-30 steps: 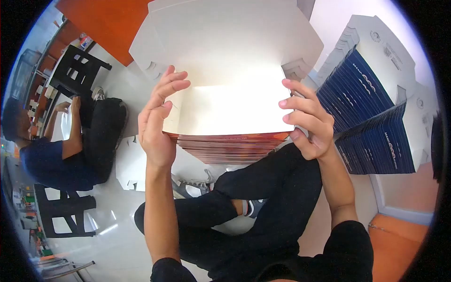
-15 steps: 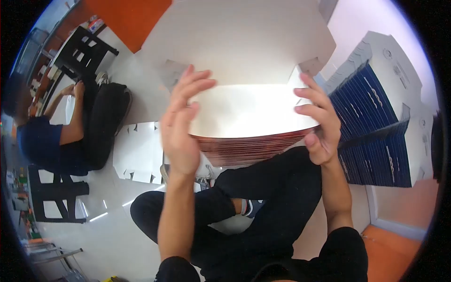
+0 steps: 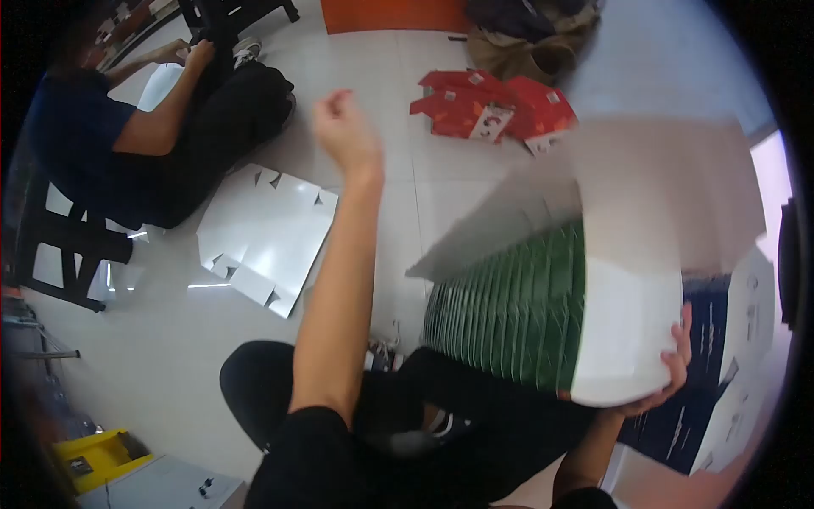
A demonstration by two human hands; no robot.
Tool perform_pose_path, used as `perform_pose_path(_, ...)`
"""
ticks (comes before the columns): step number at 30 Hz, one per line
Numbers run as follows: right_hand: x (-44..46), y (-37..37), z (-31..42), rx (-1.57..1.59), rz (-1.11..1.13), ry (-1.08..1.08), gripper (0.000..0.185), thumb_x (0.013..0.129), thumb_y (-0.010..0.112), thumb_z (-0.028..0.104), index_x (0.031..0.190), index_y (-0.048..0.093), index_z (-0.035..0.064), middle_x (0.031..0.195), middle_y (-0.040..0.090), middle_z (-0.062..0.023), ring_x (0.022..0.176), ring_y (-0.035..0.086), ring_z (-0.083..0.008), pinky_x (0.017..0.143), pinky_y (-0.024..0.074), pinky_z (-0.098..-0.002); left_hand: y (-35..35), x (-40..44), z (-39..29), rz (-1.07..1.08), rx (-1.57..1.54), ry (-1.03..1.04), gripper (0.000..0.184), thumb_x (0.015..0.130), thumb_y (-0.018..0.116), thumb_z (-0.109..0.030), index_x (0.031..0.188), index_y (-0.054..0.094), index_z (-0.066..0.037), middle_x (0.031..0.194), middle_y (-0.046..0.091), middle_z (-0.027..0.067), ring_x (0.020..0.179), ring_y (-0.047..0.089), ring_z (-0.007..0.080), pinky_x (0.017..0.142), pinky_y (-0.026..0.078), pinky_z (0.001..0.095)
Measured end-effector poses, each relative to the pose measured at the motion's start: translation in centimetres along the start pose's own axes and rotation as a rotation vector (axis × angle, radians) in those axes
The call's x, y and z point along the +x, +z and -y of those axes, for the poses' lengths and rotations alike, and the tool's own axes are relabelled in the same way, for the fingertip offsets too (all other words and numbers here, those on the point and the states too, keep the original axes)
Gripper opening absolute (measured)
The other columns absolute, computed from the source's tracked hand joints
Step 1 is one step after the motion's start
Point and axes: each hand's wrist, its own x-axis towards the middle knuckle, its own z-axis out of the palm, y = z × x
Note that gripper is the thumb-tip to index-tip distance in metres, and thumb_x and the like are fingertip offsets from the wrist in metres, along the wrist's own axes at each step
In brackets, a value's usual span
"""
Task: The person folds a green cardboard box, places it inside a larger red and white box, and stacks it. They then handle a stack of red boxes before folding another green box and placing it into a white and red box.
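My right hand [image 3: 676, 371] wraps its fingers around the outer side of a stack of nested cardboard boxes [image 3: 627, 331], at its near right corner. The boxes have white insides, and their overlapping green sides [image 3: 517, 310] face left. A large lid flap [image 3: 670, 204] stands up behind the front box. The stack leans over my right leg. My left hand [image 3: 343, 131] is raised over the floor, apart from the boxes, slightly blurred, with its fingers curled in and nothing visible in them. A flat white cardboard blank [image 3: 267, 237] lies on the floor left of my left forearm.
Red flattened cartons [image 3: 496, 110] lie on the floor ahead, near a dark and brown bag [image 3: 534, 42]. Navy nested boxes [image 3: 704, 339] stand at the right. A person [image 3: 144, 127] sits at the left by black stools. A yellow bin [image 3: 102, 458] is at lower left.
My left hand has left the box side, moved up and away, and its fingers have curled. My right hand has closed on the stack, which has swung right, showing green sides. The view has shifted.
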Motion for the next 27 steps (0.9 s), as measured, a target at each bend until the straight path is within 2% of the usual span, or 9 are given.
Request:
perform_pose_path(4, -0.6, -1.5, -2.3, -0.359, 0.023, -0.151, 0.032, 0.105, 0.048, 0.037, 0.12, 0.04, 0.01, 0.139, 0.046, -0.0225, 0.138, 0.041, -0.0526, 0.104, 0.0515, -0.0631, 8.3, 3.9, 9.7, 0.237, 0.333, 0.65, 0.045, 0.087, 0.07, -0.02, 0.126, 0.059, -0.001, 0.122, 0.062, 0.0197, 0.119, 0.056, 0.0358, 0.103, 0.044, 0.0457)
perform_pose_path(7, 0.1, -4.8, -3.4, -0.344, 0.17, -0.243, 0.031, 0.104, 0.051, 0.033, 0.121, 0.038, 0.0107, 0.139, 0.046, -0.0215, 0.138, 0.042, -0.0518, 0.104, 0.0521, -0.0621, 12.4, 5.9, 13.5, 0.537, 0.312, 0.5, 0.047, 0.088, 0.069, -0.02, 0.132, 0.059, -0.005, 0.124, 0.065, 0.0189, 0.116, 0.059, 0.0357, 0.101, 0.045, 0.0464)
perform_pose_path(8, 0.3, -5.8, -3.4, -0.33, 0.211, -0.257, 0.031, 0.104, 0.052, 0.032, 0.122, 0.038, 0.0109, 0.139, 0.046, -0.0212, 0.138, 0.042, -0.0516, 0.104, 0.0523, -0.0618, 12.3, 6.2, 13.0, 0.634, 0.36, 0.335, 0.036, 0.089, 0.067, -0.017, 0.124, 0.068, -0.008, 0.113, 0.072, 0.0161, 0.104, 0.067, 0.0345, 0.094, 0.05, 0.0437)
perform_pose_path(11, -0.2, -6.8, -3.6, -0.31, 0.242, -0.271, 0.032, 0.103, 0.055, 0.028, 0.123, 0.037, 0.0117, 0.14, 0.046, -0.0202, 0.137, 0.043, -0.0507, 0.104, 0.053, -0.0607, 11.6, 5.7, 11.0, 0.594, 0.215, 0.238, 0.021, 0.09, 0.066, -0.015, 0.108, 0.076, -0.008, 0.093, 0.076, 0.0149, 0.086, 0.071, 0.0307, 0.084, 0.054, 0.0393)
perform_pose_path(13, -0.6, -5.1, -3.2, -0.385, 0.124, -0.25, 0.028, 0.103, 0.053, 0.032, 0.117, 0.04, 0.0122, 0.134, 0.051, -0.0183, 0.134, 0.047, -0.0522, 0.107, 0.0491, -0.0624, 10.9, 5.4, 8.4, 0.509, 0.095, 0.236, 0.015, 0.091, 0.067, -0.012, 0.099, 0.077, -0.005, 0.087, 0.076, 0.0123, 0.08, 0.072, 0.0238, 0.078, 0.055, 0.0347)
perform_pose_path(16, -0.2, 1.1, -0.2, -0.333, -0.069, -0.052, 0.038, 0.097, 0.065, 0.032, 0.112, 0.037, 0.012, 0.126, 0.051, -0.015, 0.131, 0.049, -0.0515, 0.102, 0.0556, -0.0585, 8.7, 7.8, 4.5, 0.213, -0.127, 0.349, 0.017, 0.091, 0.072, -0.012, 0.105, 0.074, -0.002, 0.089, 0.075, 0.0069, 0.078, 0.068, 0.0143, 0.074, 0.055, 0.0313)
perform_pose_path(19, 1.1, 0.3, -0.1, -0.085, 0.012, -0.01, 0.061, 0.098, 0.041, 0.066, 0.114, 0.051, 0.0084, 0.118, 0.059, -0.0181, 0.128, 0.05, -0.0502, 0.106, 0.0395, -0.0685, 3.4, 8.3, -4.1, 0.18, -0.317, 0.406, 0.017, 0.092, 0.073, -0.009, 0.107, 0.072, 0.0, 0.095, 0.073, 0.0068, 0.078, 0.067, 0.0129, 0.069, 0.056, 0.0288)
perform_pose_path(23, 4.6, -1.1, 1.8, 0.049, 0.142, -0.074, 0.069, 0.101, 0.041, 0.06, 0.123, 0.057, -0.0029, 0.114, 0.067, -0.0213, 0.12, 0.057, -0.0431, 0.106, 0.0383, -0.0569, -4.1, 2.7, -18.1, 0.143, -0.562, 0.508, 0.018, 0.095, 0.067, -0.001, 0.112, 0.065, 0.002, 0.106, 0.072, 0.0136, 0.095, 0.07, 0.0209, 0.079, 0.064, 0.0349)
perform_pose_path(27, 7.8, -1.3, 5.5, 0.061, 0.149, -0.045, 0.058, 0.093, 0.066, 0.04, 0.127, 0.055, -0.0052, 0.121, 0.064, -0.0221, 0.123, 0.056, -0.0418, 0.105, 0.0407, -0.0573, -7.5, -4.3, -27.4, 0.262, -0.581, 0.751, 0.018, 0.094, 0.065, -0.001, 0.113, 0.066, -0.001, 0.116, 0.069, 0.0178, 0.102, 0.071, 0.0283, 0.086, 0.065, 0.042)
